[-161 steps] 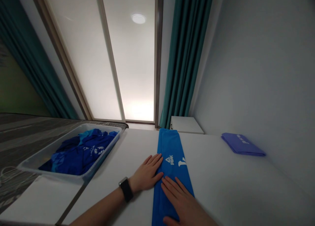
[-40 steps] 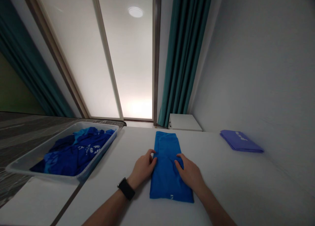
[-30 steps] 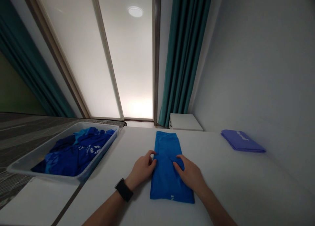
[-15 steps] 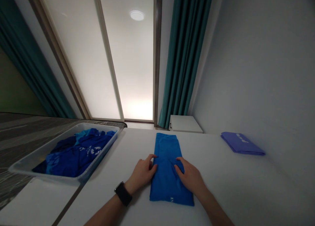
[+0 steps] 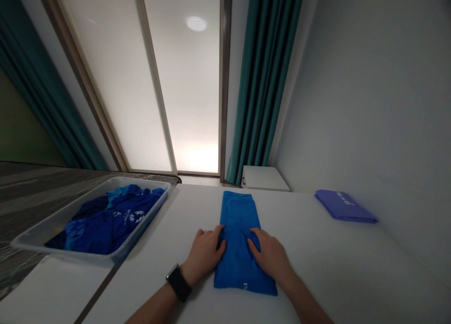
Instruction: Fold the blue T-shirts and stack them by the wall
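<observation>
A bright blue garment (image 5: 238, 216), folded into a long rectangle, lies on the white table (image 5: 338, 272) straight in front of me. My left hand (image 5: 205, 252), with a dark watch on its wrist, grips the garment's left edge with curled fingers. Across from it, my right hand (image 5: 269, 256) holds the right edge, fingers bent onto the cloth. Both hands sit on the half of the fold nearer to me. A small white mark shows at the garment's near edge.
A clear plastic bin (image 5: 33, 235) with crumpled blue clothes (image 5: 105, 218) stands at the left. A folded purple garment (image 5: 344, 206) lies at the far right by the wall. A small white cabinet (image 5: 265, 177) and teal curtains (image 5: 264, 79) are behind the table.
The long strip seen 5.4 s ago is now folded shorter. Over the last second both hands slid a little toward me along the garment's sides.
</observation>
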Motion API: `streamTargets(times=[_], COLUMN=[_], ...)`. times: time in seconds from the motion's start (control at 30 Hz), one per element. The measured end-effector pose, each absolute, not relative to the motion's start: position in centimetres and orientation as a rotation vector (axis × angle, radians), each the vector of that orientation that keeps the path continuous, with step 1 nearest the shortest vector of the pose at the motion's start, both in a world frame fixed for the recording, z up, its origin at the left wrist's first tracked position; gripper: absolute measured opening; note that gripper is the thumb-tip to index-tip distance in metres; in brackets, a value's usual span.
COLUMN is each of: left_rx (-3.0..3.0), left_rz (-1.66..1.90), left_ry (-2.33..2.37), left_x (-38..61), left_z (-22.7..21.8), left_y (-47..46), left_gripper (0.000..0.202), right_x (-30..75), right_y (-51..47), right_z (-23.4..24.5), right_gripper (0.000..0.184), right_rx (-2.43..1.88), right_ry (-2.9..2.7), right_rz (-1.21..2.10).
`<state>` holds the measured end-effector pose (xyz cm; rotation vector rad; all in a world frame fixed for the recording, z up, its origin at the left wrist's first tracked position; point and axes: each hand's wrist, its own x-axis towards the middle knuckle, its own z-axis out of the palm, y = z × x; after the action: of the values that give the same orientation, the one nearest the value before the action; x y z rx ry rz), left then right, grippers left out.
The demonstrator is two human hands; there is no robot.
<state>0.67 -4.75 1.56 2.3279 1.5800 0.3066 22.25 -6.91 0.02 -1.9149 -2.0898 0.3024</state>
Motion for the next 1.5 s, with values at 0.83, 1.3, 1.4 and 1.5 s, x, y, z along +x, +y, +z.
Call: streamTargets(times=[0.83, 1.3, 1.4, 1.5], left_rx=[2.348, 2.203, 2.13, 2.051], left_rz=[0.241, 0.405, 0.5, 0.575], left_ry=[1.559, 1.372, 1.347, 1.333], left_x=[-0.6, -0.7, -0.9, -1.2], left_z=[2.1, 2.7, 2.2, 2.0], left_y=[-10.7, -8.0, -8.0, -7.7], left_gripper=[0.037, 0.012, 0.009, 0.01], right_x=[22.0, 22.2, 21.9, 22.0], right_y=[-12.2, -11.0, -11.1, -11.0], right_z=[-1.1, -0.5, -0.9, -1.1], right_gripper=[0.036, 0.031, 0.03, 0.032], right_rx=[-1.74, -1.734, -1.707, -1.634], right_ry=[-2.208, -2.115, -2.132, -2.128], right_rz=[0.278, 0.362, 0.226, 0.117])
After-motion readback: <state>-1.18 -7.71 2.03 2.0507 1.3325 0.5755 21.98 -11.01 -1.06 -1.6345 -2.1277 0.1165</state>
